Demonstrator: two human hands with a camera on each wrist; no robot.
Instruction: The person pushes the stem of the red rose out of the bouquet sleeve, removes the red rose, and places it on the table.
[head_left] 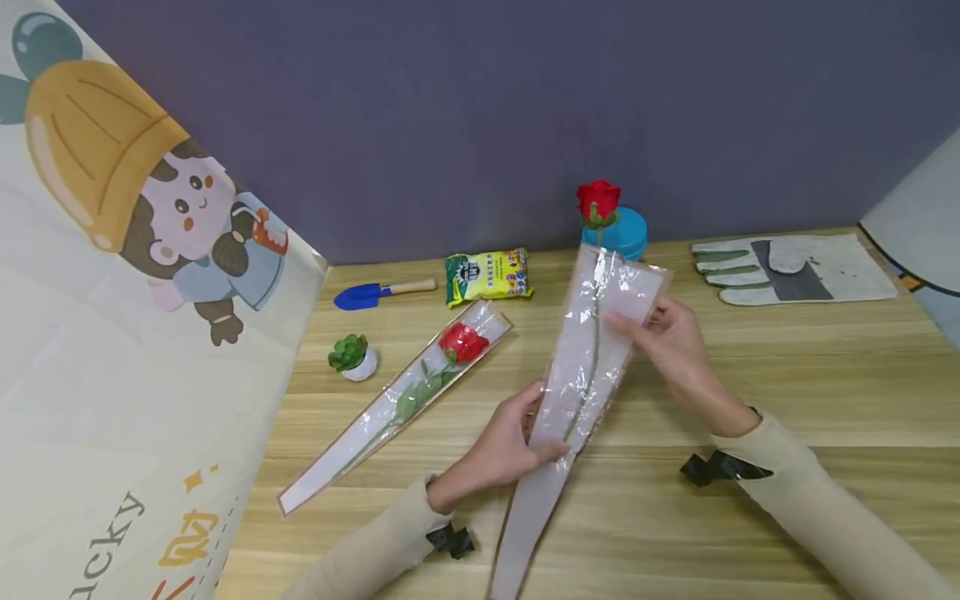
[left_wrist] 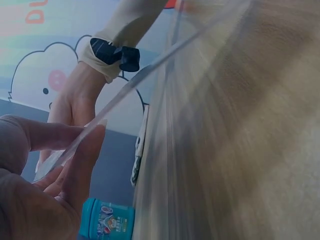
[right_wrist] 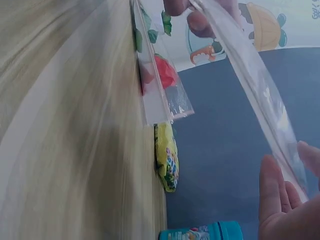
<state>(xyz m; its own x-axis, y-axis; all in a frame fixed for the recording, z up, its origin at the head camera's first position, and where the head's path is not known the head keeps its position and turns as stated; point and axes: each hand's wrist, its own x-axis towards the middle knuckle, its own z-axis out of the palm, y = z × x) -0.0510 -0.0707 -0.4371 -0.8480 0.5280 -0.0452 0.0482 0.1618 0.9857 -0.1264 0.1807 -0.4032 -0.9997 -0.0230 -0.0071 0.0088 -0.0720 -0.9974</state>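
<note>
I hold a long clear-and-pink flower sleeve (head_left: pixel 581 367) just above the wooden table (head_left: pixel 787 400). A rose stem runs inside it and the red bloom (head_left: pixel 598 200) sticks out of the wide far end. My left hand (head_left: pixel 543 425) pinches the sleeve's lower, narrow part between thumb and fingers; the left wrist view shows the thumb (left_wrist: pixel 85 165) on the film's edge (left_wrist: pixel 125 90). My right hand (head_left: pixel 637 325) grips the wide upper end at its right edge. In the right wrist view the sleeve (right_wrist: pixel 250 75) slants past my right fingers (right_wrist: pixel 280 200).
A second wrapped rose (head_left: pixel 450 350) lies on the table to the left. Behind are a small potted succulent (head_left: pixel 351 357), a blue trowel (head_left: pixel 375 292), a yellow packet (head_left: pixel 486 275), a blue tin (head_left: pixel 626 235) and work gloves (head_left: pixel 787 268). A cartoon backdrop (head_left: pixel 112 292) borders the left.
</note>
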